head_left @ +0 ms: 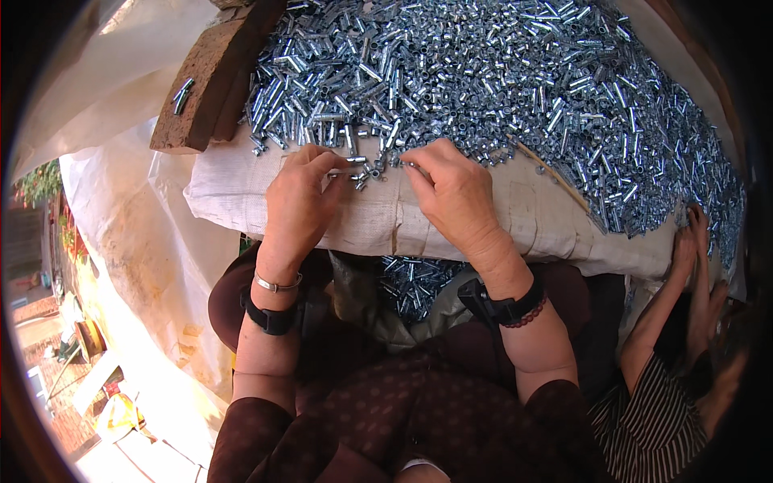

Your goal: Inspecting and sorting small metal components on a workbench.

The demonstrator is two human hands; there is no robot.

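Zinc-plated steel parts, short sleeves and bolt-like pieces [483, 72], lie in a dense heap on a white woven sack cloth [451, 221] spread over the work surface.

Head view: the left hand [298, 201] is pinched shut on a small metal sleeve [348, 171] at the near edge of the heap, thumb and forefinger closed around one end. The right hand [455, 193] meets it from the other side; its fingertips curl toward a further piece beside the sleeve, but whether they grip it cannot be told, as the fingers hide the contact. A second batch of the same parts [415, 282] lies in the person's lap, below the cloth edge. A brown block [209, 80] rests at the left of the heap, carrying two loose pieces. Another person's hand [692, 241] rests at the right edge.

Handling judgement: each part is light, rigid and smooth, likely slippery. Take hold across the barrel, near its middle, with fingertip pressure.
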